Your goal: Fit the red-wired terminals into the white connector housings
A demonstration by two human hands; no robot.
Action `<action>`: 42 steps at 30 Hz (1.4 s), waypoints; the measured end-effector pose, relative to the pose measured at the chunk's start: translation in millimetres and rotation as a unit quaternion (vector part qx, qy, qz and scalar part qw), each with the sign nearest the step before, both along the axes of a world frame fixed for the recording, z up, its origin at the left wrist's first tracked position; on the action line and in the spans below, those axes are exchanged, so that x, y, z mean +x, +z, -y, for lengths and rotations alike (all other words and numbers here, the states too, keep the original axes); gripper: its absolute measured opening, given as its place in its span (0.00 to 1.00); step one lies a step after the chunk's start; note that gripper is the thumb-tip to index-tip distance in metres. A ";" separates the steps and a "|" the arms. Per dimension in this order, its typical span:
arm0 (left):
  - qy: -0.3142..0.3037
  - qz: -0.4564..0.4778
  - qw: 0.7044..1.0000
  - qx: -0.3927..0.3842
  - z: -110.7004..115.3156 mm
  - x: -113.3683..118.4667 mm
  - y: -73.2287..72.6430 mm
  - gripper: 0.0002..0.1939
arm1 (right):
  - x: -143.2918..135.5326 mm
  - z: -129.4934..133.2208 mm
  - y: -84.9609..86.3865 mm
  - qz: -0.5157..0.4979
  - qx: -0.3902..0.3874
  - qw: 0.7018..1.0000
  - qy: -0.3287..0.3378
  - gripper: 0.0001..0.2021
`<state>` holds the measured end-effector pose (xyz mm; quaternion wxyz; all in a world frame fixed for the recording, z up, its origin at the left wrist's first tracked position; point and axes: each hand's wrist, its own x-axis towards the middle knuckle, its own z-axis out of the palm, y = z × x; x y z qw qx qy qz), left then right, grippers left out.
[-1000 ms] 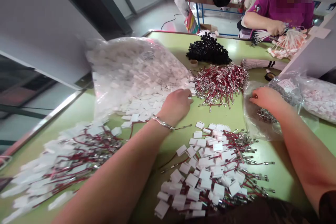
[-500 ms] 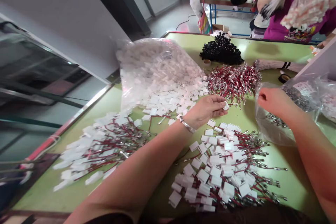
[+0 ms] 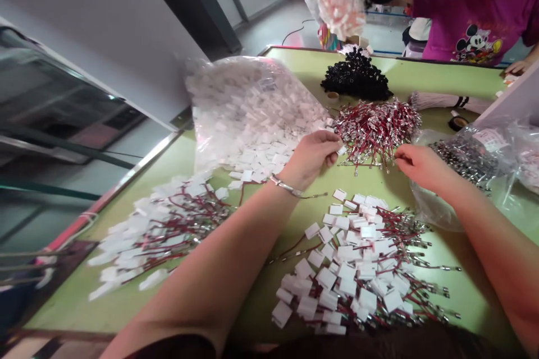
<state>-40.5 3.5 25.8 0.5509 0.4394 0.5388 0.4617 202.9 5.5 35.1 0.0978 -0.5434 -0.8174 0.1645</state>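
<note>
My left hand is closed in a pinch on a small white plastic connector housing, mostly covered by the fingers. Just right of it lies a heap of short red wires with metal terminals. My right hand is closed at that heap's right edge; whatever its fingertips hold, if anything, is too small to make out. Below both hands spreads a pile of white housings with red wires. A similar pile lies left of my left forearm.
A clear bag of white housings spills open behind my left hand. A plastic bag of metal parts lies at right. Behind are a black heap, tape and a white wire bundle. Opposite, a person holds a pinkish-white bundle.
My right hand has moved left from the bag of metal parts to the red wires. My left hand has shifted slightly left and back. The other person's bundle has swung left.
</note>
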 end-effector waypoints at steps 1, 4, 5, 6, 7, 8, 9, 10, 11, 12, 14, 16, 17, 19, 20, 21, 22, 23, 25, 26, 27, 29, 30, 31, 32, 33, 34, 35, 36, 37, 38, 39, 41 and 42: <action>0.016 0.002 1.000 0.000 -2.3 -3.5 1.5 0.04 | -4.4 0.9 -1.8 -0.020 -0.010 1.000 -0.006 0.05; 0.010 -0.025 1.000 -0.004 -4.6 -8.6 1.5 0.08 | -13.2 2.7 -4.7 -0.092 -0.072 0.993 -0.015 0.07; -0.010 -0.046 0.999 -0.002 -3.5 -7.4 0.0 0.07 | -13.7 2.2 -5.1 -0.110 -0.088 0.990 -0.019 0.07; -0.034 -0.070 0.997 -0.001 -1.8 -4.3 -2.1 0.05 | -12.8 1.0 -5.6 -0.121 -0.092 0.988 -0.028 0.07; -0.060 -0.093 0.994 -0.001 0.4 0.5 -4.5 0.03 | -11.0 -0.8 -6.1 -0.126 -0.083 0.988 -0.041 0.08; -0.084 -0.114 0.990 -0.002 2.8 6.6 -7.3 0.03 | -8.5 -3.1 -6.9 -0.132 -0.066 0.987 -0.058 0.08; -0.102 -0.132 0.986 -0.004 5.1 13.5 -10.1 0.05 | -5.9 -5.6 -7.7 -0.140 -0.052 0.986 -0.077 0.08; -0.112 -0.148 0.982 -0.005 6.9 20.6 -12.9 0.08 | -3.6 -7.9 -8.7 -0.151 -0.049 0.983 -0.093 0.08; -0.117 -0.166 0.979 -0.001 8.0 27.0 -15.6 0.10 | -1.8 -9.8 -9.8 -0.163 -0.055 0.980 -0.102 0.08; -0.119 -0.187 0.975 0.009 8.4 32.3 -18.2 0.11 | -0.6 -11.4 -11.0 -0.170 -0.065 0.978 -0.103 0.08; -0.108 -0.244 0.962 0.051 7.3 38.7 -22.9 0.10 | 0.2 -13.5 -13.0 -0.164 -0.066 0.980 -0.091 0.07; -0.096 -0.314 0.936 0.126 4.9 40.3 -27.4 0.06 | -0.1 -14.9 -14.4 -0.144 -0.042 0.986 -0.072 0.06; -0.099 -0.346 0.918 0.165 3.9 40.4 -29.7 0.07 | -0.2 -15.4 -14.9 -0.136 -0.028 0.988 -0.064 0.06; -0.129 -0.400 0.879 0.224 3.0 41.0 -34.2 0.11 | -0.5 -15.8 -15.5 -0.126 -0.013 0.990 -0.055 0.06; -0.154 -0.426 0.859 0.237 3.3 42.0 -36.4 0.12 | -0.7 -15.5 -15.7 -0.125 -0.012 0.991 -0.054 0.07; -0.177 -0.452 0.841 0.239 3.9 43.3 -38.3 0.13 | -1.1 -14.8 -16.0 -0.125 -0.015 0.990 -0.055 0.07; -0.196 -0.477 0.823 0.237 4.8 44.8 -39.8 0.13 | -1.8 -13.7 -16.5 -0.128 -0.023 0.990 -0.055 0.08; -0.208 -0.500 0.807 0.234 5.8 46.1 -40.6 0.13 | -2.6 -12.2 -17.3 -0.132 -0.038 0.989 -0.052 0.09; -0.219 -0.533 0.787 0.223 7.5 47.5 -40.4 0.13 | -4.7 -8.5 -19.8 -0.143 -0.075 0.986 -0.045 0.11; -0.218 -0.538 0.784 0.218 8.2 47.2 -39.2 0.12 | -5.6 -6.7 -21.4 -0.148 -0.088 0.984 -0.042 0.11; -0.214 -0.538 0.787 0.216 8.7 46.2 -37.6 0.12 | -6.4 -5.0 -23.1 -0.152 -0.094 0.983 -0.040 0.12; -0.200 -0.526 0.800 0.209 9.2 43.0 -34.1 0.10 | -7.4 -2.6 -26.1 -0.155 -0.081 0.984 -0.037 0.12; -0.198 -0.518 0.806 0.207 9.3 41.3 -32.6 0.10 | -7.6 -1.8 -27.1 -0.155 -0.068 0.985 -0.034 0.11; -0.201 -0.514 0.808 0.205 9.4 39.8 -31.7 0.10 | -7.6 -1.5 -27.7 -0.153 -0.057 0.986 -0.031 0.11; -0.209 -0.514 0.806 0.205 9.4 38.7 -31.4 0.09 | -7.5 -1.3 -28.0 -0.152 -0.049 0.987 -0.029 0.11; -0.220 -0.518 0.800 0.209 9.5 38.1 -31.6 0.09 | -7.4 -1.4 -28.1 -0.150 -0.045 0.987 -0.028 0.11; -0.231 -0.523 0.791 0.217 9.5 37.7 -32.3 0.09 | -7.2 -1.7 -28.0 -0.147 -0.042 0.988 -0.027 0.11; -0.241 -0.528 0.783 0.226 9.5 37.6 -33.4 0.10 | -6.9 -2.1 -27.9 -0.144 -0.040 0.989 -0.025 0.11; -0.247 -0.529 0.778 0.233 9.5 37.3 -34.5 0.11 | -6.7 -2.4 -27.9 -0.140 -0.037 0.989 -0.020 0.11; -0.250 -0.526 0.777 0.239 9.4 36.7 -35.4 0.12 | -6.5 -2.7 -27.9 -0.137 -0.034 0.990 -0.016 0.10; -0.247 -0.518 0.781 0.245 9.1 35.7 -36.1 0.12 | -6.5 -2.7 -27.7 -0.139 -0.032 0.990 -0.015 0.10; -0.239 -0.507 0.789 0.252 8.9 34.2 -36.3 0.13 | -6.8 -2.5 -27.2 -0.147 -0.035 0.988 -0.021 0.09; -0.203 -0.471 0.814 0.271 8.6 30.6 -34.8 0.13 | -8.5 -0.8 -25.0 -0.191 -0.059 0.979 -0.050 0.09; -0.179 -0.446 0.832 0.277 8.8 28.9 -33.2 0.14 | -10.0 0.8 -23.3 -0.225 -0.079 0.969 -0.067 0.09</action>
